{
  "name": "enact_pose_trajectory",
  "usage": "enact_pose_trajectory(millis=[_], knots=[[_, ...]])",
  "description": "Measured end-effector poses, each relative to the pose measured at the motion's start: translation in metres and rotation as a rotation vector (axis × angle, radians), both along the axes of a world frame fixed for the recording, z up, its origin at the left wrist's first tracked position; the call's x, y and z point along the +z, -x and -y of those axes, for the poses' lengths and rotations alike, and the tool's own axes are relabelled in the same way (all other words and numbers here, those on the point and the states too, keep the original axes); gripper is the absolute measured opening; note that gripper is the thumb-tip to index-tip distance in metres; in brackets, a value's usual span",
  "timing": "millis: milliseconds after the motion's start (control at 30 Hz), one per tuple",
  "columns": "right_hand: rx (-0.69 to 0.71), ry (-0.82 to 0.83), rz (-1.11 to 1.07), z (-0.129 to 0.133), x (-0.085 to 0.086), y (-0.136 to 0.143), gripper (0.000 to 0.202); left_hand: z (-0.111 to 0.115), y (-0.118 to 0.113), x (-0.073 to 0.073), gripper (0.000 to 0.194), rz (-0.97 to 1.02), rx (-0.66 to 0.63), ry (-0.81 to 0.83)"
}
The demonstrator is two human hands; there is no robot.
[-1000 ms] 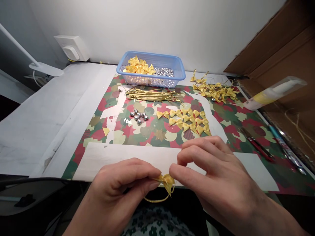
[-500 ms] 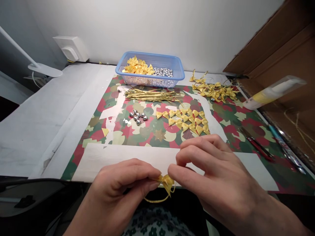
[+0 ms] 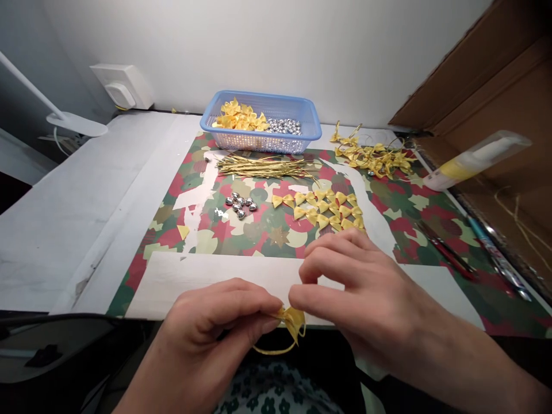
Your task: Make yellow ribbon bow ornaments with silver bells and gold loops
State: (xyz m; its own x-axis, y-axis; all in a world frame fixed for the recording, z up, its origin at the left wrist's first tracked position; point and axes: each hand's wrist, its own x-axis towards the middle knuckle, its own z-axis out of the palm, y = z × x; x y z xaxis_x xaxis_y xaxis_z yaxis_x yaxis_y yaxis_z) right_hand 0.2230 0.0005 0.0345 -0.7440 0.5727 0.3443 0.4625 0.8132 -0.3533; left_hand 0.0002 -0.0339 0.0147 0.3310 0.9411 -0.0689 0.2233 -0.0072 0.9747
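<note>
At the table's front edge, my left hand [image 3: 215,333] pinches a yellow bow [image 3: 294,322] between thumb and forefinger. A thin gold tie [image 3: 276,351] loops below the bow. Just right of it is my right hand [image 3: 357,282], thumb and curled fingers apart, with nothing visible between them. Beyond the hands lie rows of yellow bows [image 3: 323,208], partly covered by my right hand. A small group of silver bells [image 3: 240,204] is left of the rows. Behind them is a bundle of gold ties [image 3: 263,167].
A blue basket [image 3: 261,141] at the back holds yellow bows and silver bells. Right of it lies a pile of tied bows [image 3: 379,158]. A glue bottle [image 3: 466,164], tweezers [image 3: 448,250] and pens [image 3: 495,256] are at the right, beside a cardboard box [image 3: 500,103].
My right hand has shifted slightly left and up, its fingers now over the front of the bow rows. My left hand keeps its pinch on the bow.
</note>
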Motion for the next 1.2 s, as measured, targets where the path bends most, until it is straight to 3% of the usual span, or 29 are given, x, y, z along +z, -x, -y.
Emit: enact_pose_trajectory(millis=[267, 667, 800, 1200], knots=[[0.072, 0.313, -0.085, -0.017, -0.006, -0.005, 0.019, 0.003, -0.003, 0.0, 0.016, 0.061, 0.055, 0.12], [0.104, 0.41, -0.166, -0.019, -0.012, -0.009, 0.019, 0.007, -0.007, 0.002, 0.017, 0.031, 0.125, 0.112], [0.113, 0.451, -0.172, -0.021, -0.011, -0.007, 0.02, 0.007, -0.004, -0.001, 0.017, 0.023, 0.093, 0.092], [0.154, 0.593, -0.246, -0.026, -0.018, -0.006, 0.019, 0.008, -0.008, -0.001, 0.017, 0.128, 0.124, 0.113]])
